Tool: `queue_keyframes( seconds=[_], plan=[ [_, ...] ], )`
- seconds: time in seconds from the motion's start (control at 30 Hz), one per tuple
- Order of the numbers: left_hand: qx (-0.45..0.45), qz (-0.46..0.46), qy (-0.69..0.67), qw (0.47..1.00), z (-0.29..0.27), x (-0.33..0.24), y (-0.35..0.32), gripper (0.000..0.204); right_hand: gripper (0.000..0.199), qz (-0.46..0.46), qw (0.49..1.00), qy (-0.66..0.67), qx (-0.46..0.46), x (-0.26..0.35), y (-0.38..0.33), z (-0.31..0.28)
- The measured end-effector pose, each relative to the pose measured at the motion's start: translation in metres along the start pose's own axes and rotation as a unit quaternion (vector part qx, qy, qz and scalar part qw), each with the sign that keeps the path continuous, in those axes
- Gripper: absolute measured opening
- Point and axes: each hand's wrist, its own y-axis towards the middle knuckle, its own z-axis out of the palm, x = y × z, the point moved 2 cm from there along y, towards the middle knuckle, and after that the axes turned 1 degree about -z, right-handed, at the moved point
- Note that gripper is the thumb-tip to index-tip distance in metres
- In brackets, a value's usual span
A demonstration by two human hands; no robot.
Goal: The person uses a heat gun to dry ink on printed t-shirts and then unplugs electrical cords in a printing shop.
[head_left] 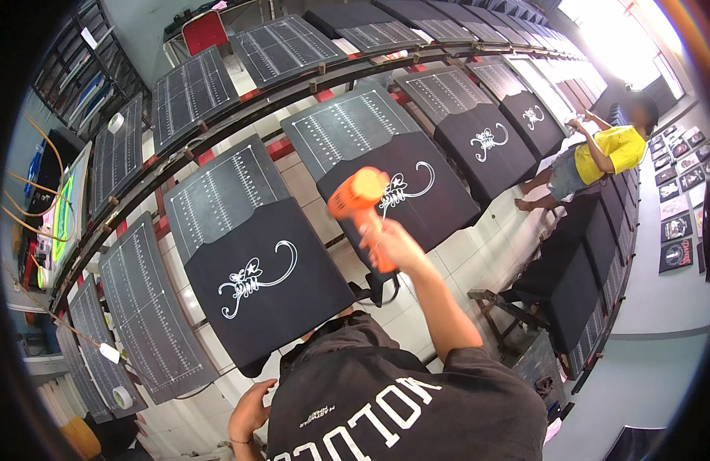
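My right hand [392, 244] is wrapped round the handle of an orange hair dryer [361, 192]. The dryer is held over a black T-shirt [439, 201] on a grey printing board [355, 123], covering part of the shirt's white line design. Low beside my body, my left hand [251, 412] has its fingers loosely apart and nothing in them. Closest to it lies another black T-shirt [293, 326], spread on a marked board [224, 192], with a white curling print [255, 280] facing up.
More boards with black shirts [485, 157] line the rack to the right. A person in a yellow top [628, 147] stands there. A dark metal rail [239, 107] runs behind the boards. Tape rolls [123, 397] sit on boards at left; a red chair [204, 32] stands behind.
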Motion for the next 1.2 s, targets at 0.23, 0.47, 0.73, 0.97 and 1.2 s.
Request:
queue_keyframes(
  seconds=[0.23,0.47,0.73,0.97,1.2],
  plan=[
    [0.019,-0.046,-0.036,0.998,-0.012,-0.014,0.012,0.065,0.053,0.048,0.978,-0.023,0.200,-0.043,-0.048,0.096],
    [-0.093,-0.093,-0.074,0.989,-0.001,-0.020,0.016,0.057,0.064,0.026,0.969,-0.064,0.239,-0.045,-0.053,0.116],
    [-0.206,-0.079,-0.154,0.963,-0.022,0.020,0.005,0.041,0.055,0.029,0.981,0.116,0.154,-0.043,-0.034,0.109],
    [-0.422,-0.100,-0.221,0.873,-0.064,0.184,0.001,0.026,0.045,0.049,0.993,0.005,0.103,-0.012,-0.020,0.122],
    [-0.518,-0.103,-0.263,0.808,-0.076,0.242,0.041,0.020,0.026,0.050,0.996,-0.053,0.044,-0.007,-0.013,0.150]
  ],
)
